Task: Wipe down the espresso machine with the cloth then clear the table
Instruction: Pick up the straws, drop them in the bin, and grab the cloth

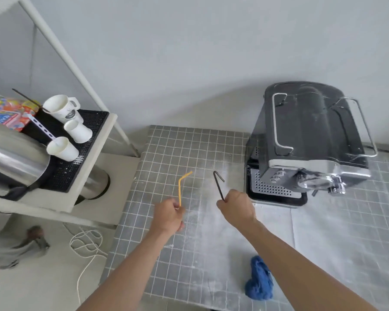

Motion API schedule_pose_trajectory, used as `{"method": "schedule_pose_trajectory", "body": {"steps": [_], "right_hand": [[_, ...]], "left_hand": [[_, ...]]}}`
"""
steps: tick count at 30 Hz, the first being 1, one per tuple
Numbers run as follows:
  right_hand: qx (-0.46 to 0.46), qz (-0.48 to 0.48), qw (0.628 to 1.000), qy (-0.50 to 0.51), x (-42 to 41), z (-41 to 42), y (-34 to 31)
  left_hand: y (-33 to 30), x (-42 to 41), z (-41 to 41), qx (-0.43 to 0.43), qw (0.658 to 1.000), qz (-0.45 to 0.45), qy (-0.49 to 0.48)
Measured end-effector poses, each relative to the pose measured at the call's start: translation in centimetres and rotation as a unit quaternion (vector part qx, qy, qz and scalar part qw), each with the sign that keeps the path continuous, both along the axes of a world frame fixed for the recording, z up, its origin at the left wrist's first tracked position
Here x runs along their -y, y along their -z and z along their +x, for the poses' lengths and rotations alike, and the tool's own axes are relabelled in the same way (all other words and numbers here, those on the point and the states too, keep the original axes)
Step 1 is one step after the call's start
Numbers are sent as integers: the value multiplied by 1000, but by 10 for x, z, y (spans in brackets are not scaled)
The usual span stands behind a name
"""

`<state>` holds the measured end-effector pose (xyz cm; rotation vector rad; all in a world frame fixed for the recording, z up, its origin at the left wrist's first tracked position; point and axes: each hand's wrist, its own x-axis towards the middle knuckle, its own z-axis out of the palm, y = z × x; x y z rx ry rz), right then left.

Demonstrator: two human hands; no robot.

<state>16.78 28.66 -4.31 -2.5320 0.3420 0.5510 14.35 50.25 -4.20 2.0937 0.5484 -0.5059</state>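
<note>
The black and chrome espresso machine (310,140) stands at the back right of the grey tiled table (166,149). A crumpled blue cloth (259,281) lies near the table's front edge, under my right forearm. My left hand (169,215) is closed around the lower end of a bent yellow straw (181,187), held upright above the table. My right hand (237,208) grips the lower end of a bent black straw (218,185), just left of the machine's drip tray. White powdery dust streaks the tiles in front of the machine.
To the left stands a white shelf unit (92,167) with a black mat, three white paper cups (63,108), a steel kettle (14,162) and a colourful packet. A white cord (85,245) lies looped on the floor. A white wall runs behind.
</note>
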Motion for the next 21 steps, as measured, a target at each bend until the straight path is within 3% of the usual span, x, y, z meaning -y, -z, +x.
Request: {"method": "schedule_pose_trajectory", "body": {"steps": [7, 12, 21], "right_hand": [[81, 104, 986, 104, 44, -90, -37], [110, 97, 973, 175, 104, -168, -48], [110, 35, 944, 308, 242, -326, -45]], "left_hand": [[-38, 35, -53, 51, 994, 30, 89], [-54, 79, -104, 90, 984, 12, 151], [-56, 241, -198, 63, 955, -69, 283]]}}
